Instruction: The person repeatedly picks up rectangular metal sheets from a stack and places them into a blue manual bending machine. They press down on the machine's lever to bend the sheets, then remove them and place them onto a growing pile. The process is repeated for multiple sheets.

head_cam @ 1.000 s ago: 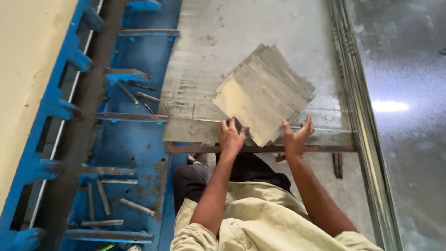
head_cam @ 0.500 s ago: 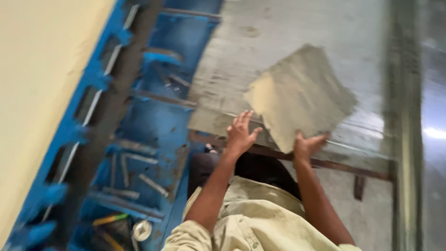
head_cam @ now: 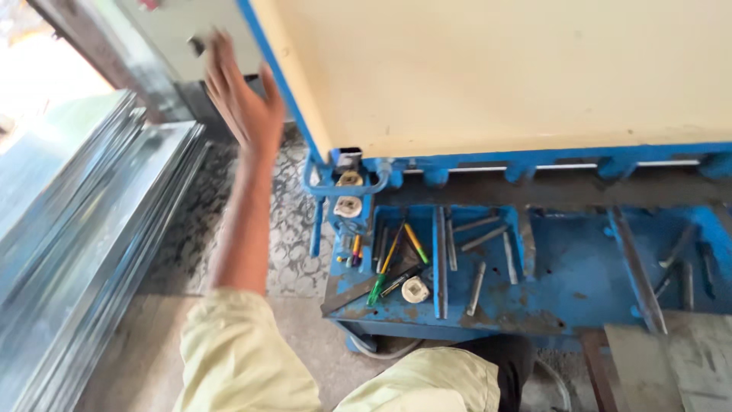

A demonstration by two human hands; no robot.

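the left hand (head_cam: 242,103) is raised on an outstretched arm, fingers (head_cam: 221,65) spread and holding nothing, beside the cream machine panel (head_cam: 496,69).

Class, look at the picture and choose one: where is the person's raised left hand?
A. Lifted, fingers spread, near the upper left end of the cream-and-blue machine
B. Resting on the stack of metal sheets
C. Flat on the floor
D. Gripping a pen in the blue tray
A: the left hand is up in the air with open fingers beside the corner of the cream machine panel, apart from the metal sheets and the blue tray.
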